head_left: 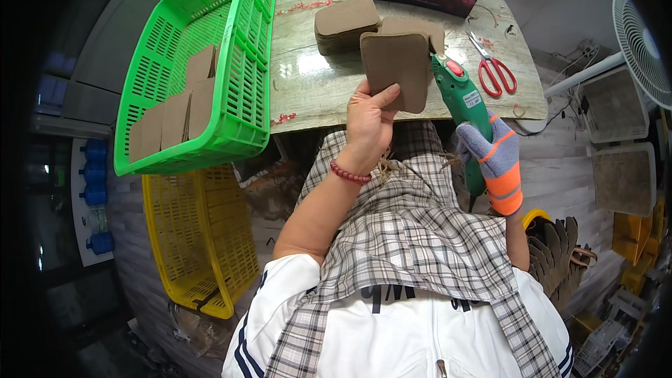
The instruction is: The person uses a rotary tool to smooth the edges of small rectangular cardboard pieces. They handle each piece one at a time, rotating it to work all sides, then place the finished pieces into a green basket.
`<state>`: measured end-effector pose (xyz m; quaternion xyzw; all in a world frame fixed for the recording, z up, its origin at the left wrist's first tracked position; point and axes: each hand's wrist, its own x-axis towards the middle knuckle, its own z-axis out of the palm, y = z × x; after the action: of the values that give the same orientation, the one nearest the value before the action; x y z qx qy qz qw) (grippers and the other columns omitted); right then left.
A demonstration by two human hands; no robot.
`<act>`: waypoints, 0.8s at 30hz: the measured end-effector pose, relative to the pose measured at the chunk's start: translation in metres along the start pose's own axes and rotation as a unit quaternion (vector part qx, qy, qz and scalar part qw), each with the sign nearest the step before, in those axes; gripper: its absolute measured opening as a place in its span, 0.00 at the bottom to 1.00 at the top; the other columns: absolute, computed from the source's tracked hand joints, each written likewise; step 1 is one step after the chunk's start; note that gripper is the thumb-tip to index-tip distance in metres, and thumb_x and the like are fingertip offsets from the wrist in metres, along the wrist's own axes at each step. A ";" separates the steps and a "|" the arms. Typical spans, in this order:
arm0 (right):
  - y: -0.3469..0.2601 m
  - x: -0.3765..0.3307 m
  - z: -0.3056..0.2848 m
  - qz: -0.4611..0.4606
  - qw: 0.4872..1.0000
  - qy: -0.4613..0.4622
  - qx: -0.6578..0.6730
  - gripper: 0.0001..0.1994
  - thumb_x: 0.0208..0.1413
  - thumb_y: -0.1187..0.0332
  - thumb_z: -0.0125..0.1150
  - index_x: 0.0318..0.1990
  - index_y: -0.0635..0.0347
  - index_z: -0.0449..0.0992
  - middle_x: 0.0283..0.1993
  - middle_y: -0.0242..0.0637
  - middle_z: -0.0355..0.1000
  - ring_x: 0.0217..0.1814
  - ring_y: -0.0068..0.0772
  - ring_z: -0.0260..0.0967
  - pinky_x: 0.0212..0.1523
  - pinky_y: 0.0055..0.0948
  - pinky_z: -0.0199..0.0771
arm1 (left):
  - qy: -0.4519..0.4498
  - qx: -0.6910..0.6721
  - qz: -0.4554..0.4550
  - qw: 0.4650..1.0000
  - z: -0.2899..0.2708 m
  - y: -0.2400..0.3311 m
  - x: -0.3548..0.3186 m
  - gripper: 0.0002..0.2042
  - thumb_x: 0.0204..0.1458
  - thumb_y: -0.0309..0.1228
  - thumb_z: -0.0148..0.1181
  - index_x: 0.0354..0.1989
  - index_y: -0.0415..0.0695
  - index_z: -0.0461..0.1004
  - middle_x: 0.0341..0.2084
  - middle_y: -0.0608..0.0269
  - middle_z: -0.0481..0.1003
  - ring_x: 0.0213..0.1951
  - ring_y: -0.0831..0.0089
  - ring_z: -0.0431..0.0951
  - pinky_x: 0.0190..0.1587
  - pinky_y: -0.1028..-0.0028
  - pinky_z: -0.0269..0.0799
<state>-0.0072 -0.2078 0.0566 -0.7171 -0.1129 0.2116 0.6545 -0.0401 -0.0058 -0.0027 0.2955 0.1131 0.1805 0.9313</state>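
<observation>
- Cardboard piece [396, 70], brown with rounded corners, stands upright over the near edge of the table [308, 91], just in front of the stack of similar pieces [346, 24].
- Left hand [369, 122], bare, pinches the lower edge of that piece, thumb on the near face.
- Right hand [498, 161], in a grey and orange glove, is wrapped tight round a green handheld power tool [462, 98], whose tip touches the right edge of the piece.
- Red-handled scissors [493, 70] lie on the table right of the tool.
- Green basket [238, 63] left of the table holds more cardboard pieces; a yellow basket [203, 238] sits below it.
</observation>
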 end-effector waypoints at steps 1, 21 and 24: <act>0.000 0.000 -0.003 -0.003 1.000 -0.004 -0.010 0.15 0.49 0.67 0.66 0.41 0.66 0.73 0.24 0.29 0.72 0.19 0.13 0.64 0.20 0.15 0.63 | -0.006 0.015 0.000 1.000 -0.003 0.002 0.000 0.12 0.51 0.15 0.54 0.44 0.39 0.73 0.41 0.57 0.76 0.43 0.68 0.77 0.48 0.68 0.74; -0.011 -0.008 -0.007 0.028 0.986 -0.120 -0.112 0.20 0.46 0.65 0.69 0.45 0.65 0.73 0.28 0.28 0.73 0.26 0.13 0.66 0.27 0.17 0.67 | -0.104 0.398 -0.034 0.911 -0.033 0.108 0.007 0.13 0.41 0.13 0.59 0.38 0.33 0.76 0.32 0.64 0.78 0.34 0.80 0.75 0.40 0.79 0.71; -0.008 -0.005 -0.002 0.002 0.984 -0.121 -0.134 0.21 0.46 0.65 0.69 0.46 0.65 0.73 0.28 0.29 0.73 0.27 0.14 0.67 0.28 0.18 0.68 | -0.106 0.416 -0.060 0.901 -0.035 0.111 0.002 0.13 0.41 0.13 0.58 0.39 0.33 0.76 0.32 0.64 0.78 0.34 0.80 0.75 0.40 0.79 0.71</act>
<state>-0.0103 -0.2106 0.0655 -0.7675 -0.2172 0.2815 0.5334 -0.0788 0.0971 0.0349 0.6657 0.0961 0.0289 0.7394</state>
